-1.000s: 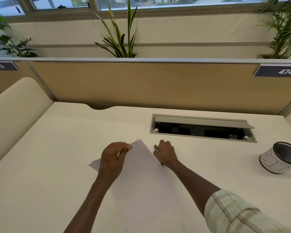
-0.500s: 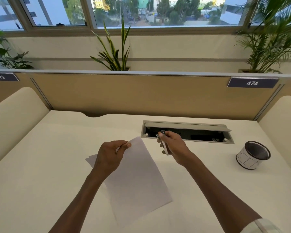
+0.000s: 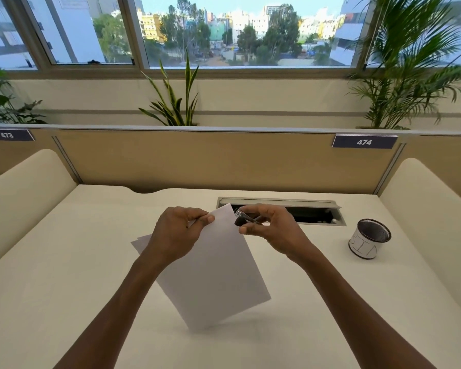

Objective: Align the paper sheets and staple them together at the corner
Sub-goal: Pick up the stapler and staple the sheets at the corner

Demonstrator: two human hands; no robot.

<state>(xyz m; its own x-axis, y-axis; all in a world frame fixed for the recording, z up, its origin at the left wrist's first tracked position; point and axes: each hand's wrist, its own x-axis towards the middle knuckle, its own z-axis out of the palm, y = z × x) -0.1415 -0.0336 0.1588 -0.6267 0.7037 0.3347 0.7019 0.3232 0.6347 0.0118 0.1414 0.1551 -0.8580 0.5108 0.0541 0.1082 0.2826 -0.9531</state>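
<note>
White paper sheets [image 3: 213, 272] are lifted off the cream desk [image 3: 64, 288], tilted, with their far corner up. My left hand [image 3: 179, 233] pinches the sheets near that top corner, thumb on top. My right hand [image 3: 269, 227] grips a small dark stapler [image 3: 244, 219] with a shiny metal top. The stapler's mouth sits right at the right edge of the sheets, just below the top corner. Whether the paper is inside the jaws is not clear.
A grey cable tray [image 3: 282, 202] with an open lid is set into the desk behind my hands. A mesh pen cup [image 3: 369, 238] with a white label stands at the right. A tan partition [image 3: 224, 161] closes the back; cushioned dividers flank both sides.
My right hand lifted the stapler from the desk and brought it left to the sheets' top corner. My left hand raised the sheets off the desk. The camera tilted up.
</note>
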